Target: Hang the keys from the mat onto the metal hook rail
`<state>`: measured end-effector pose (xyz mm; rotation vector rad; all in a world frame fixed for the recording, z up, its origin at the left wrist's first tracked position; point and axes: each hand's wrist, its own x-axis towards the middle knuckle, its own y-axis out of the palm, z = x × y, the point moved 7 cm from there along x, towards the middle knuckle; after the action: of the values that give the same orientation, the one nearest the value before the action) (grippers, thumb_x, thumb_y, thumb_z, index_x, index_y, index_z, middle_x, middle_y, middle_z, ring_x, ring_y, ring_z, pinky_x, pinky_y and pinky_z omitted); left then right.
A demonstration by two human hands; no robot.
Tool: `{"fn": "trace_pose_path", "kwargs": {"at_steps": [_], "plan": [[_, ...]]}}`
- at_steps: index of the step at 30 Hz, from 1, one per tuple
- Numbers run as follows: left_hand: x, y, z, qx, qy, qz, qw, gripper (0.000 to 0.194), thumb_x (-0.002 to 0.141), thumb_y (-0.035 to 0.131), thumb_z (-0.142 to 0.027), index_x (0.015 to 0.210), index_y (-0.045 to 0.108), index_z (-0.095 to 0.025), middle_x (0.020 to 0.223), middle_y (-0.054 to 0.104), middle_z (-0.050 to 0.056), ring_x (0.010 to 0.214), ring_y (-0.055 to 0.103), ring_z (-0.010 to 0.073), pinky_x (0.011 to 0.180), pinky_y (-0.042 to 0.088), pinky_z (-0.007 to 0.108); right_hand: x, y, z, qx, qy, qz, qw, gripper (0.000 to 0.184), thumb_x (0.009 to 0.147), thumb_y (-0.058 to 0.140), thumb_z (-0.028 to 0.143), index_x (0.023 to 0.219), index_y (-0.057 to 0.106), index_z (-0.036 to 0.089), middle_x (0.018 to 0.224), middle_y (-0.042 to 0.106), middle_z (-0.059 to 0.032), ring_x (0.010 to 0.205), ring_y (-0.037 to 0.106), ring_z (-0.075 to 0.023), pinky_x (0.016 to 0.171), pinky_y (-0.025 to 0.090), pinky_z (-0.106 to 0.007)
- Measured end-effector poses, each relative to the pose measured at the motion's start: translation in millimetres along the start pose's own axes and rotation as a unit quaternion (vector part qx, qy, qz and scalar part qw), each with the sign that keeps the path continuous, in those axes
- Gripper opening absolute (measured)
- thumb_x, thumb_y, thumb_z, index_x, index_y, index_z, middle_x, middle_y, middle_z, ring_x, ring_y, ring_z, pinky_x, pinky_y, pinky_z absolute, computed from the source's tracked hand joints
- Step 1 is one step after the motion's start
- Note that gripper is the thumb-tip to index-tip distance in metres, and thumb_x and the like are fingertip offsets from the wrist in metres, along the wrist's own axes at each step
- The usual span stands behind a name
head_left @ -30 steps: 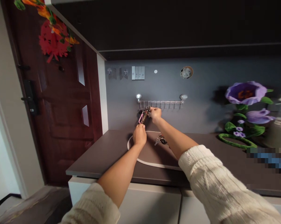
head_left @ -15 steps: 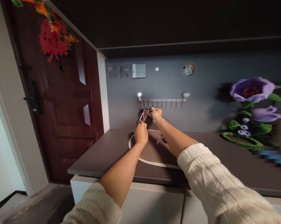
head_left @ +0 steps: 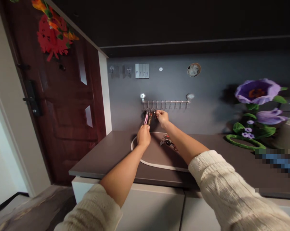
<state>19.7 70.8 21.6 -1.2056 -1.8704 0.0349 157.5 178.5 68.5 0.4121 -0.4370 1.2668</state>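
Observation:
A clear hook rail (head_left: 166, 101) is fixed to the grey wall, and keys hang from its left hooks. My left hand (head_left: 144, 136) is closed on the lower end of a dark lettered key strap (head_left: 149, 120). Just left of it hangs a pink strap loop (head_left: 146, 118). My right hand (head_left: 162, 118) pinches at the keys (head_left: 154, 113) on the ring above the dark strap; its fingertips partly hide them. Below, another bunch of keys (head_left: 167, 141) lies on a tray with a pale rim (head_left: 157, 165), partly behind my right forearm.
The brown countertop (head_left: 94, 157) runs under a dark overhead cabinet (head_left: 183, 22). Purple fabric flowers (head_left: 258, 91) stand at the right. A dark red door (head_left: 68, 128) with a black handle (head_left: 31, 99) is at the left. Wall switches (head_left: 142, 71) sit above the rail.
My right hand has shifted slightly right, away from the dark strap. My left hand still holds the strap, which hangs straighter. More of the keys on the tray now shows.

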Motion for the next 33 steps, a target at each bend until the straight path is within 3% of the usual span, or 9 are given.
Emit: {"fn": "trace_pose_path", "kwargs": {"at_steps": [3,7,11,16,21,27,33], "plan": [[0,1.5,-1,-0.016,0.009,0.008,1.0,0.024,0.085,0.034,-0.019,0.085,0.058,-0.018,0.092,0.06,0.01,0.086,0.053,0.0184,0.078,0.037,0.028,-11,-11,6,0.004,0.022,-0.007,1.0,0.014,0.069,0.052,0.021,0.079,0.058,0.013,0.076,0.061,-0.0014,0.064,0.051,-0.0074,0.065,0.041,-0.021],[0,3.6,0,-0.067,-0.001,0.007,0.998,0.019,0.081,0.04,-0.016,0.08,0.059,-0.018,0.088,0.061,0.007,0.086,0.054,0.017,0.081,0.038,0.028,-33,-21,20,-0.004,0.007,0.042,0.999,0.014,0.071,0.054,0.023,0.081,0.059,0.014,0.077,0.063,-0.002,0.065,0.052,-0.0084,0.067,0.041,-0.023],[2,14.3,-3,-0.109,-0.008,0.043,0.993,0.01,0.075,0.049,-0.015,0.074,0.06,-0.017,0.076,0.061,0.004,0.072,0.054,0.0139,0.074,0.041,0.026,-57,-38,25,-0.014,0.001,0.079,0.997,0.014,0.072,0.056,0.024,0.081,0.059,0.014,0.074,0.064,-0.0025,0.068,0.056,-0.01,0.071,0.042,-0.025],[7,31.3,-13,-0.1,-0.023,0.095,0.99,0.005,0.071,0.056,-0.017,0.069,0.061,-0.016,0.07,0.061,0.004,0.065,0.054,0.0135,0.069,0.042,0.027,-83,-61,20,-0.051,0.009,0.105,0.993,0.006,0.071,0.056,0.017,0.076,0.057,0.015,0.073,0.063,-0.0027,0.07,0.059,-0.0114,0.071,0.042,-0.026],[2,42.6,-16,-0.082,-0.031,0.114,0.99,0.006,0.071,0.056,-0.016,0.07,0.063,-0.016,0.074,0.063,0.005,0.068,0.055,0.0144,0.069,0.041,0.026,-100,-73,9,-0.152,-0.001,0.12,0.981,0.008,0.071,0.054,0.014,0.077,0.059,0.017,0.071,0.063,-0.0018,0.066,0.057,-0.012,0.069,0.043,-0.027],[-11,50.2,-13,-0.033,0.014,0.142,0.989,0.01,0.072,0.056,-0.021,0.068,0.064,-0.017,0.07,0.063,0.005,0.065,0.054,0.0149,0.068,0.041,0.026,-104,-77,5,-0.281,-0.059,0.137,0.948,0.012,0.07,0.055,0.01,0.076,0.062,0.019,0.067,0.064,-0.0021,0.065,0.057,-0.014,0.07,0.041,-0.027],[-17,59.0,-20,0.036,0.083,0.208,0.974,0.017,0.073,0.055,-0.028,0.072,0.067,-0.017,0.073,0.065,0.006,0.066,0.055,0.0152,0.065,0.041,0.025,-105,-71,1,-0.456,-0.092,0.174,0.868,0.016,0.077,0.051,0.017,0.082,0.066,0.019,0.083,0.067,-0.0075,0.078,0.059,-0.018,0.073,0.04,-0.027]]}}
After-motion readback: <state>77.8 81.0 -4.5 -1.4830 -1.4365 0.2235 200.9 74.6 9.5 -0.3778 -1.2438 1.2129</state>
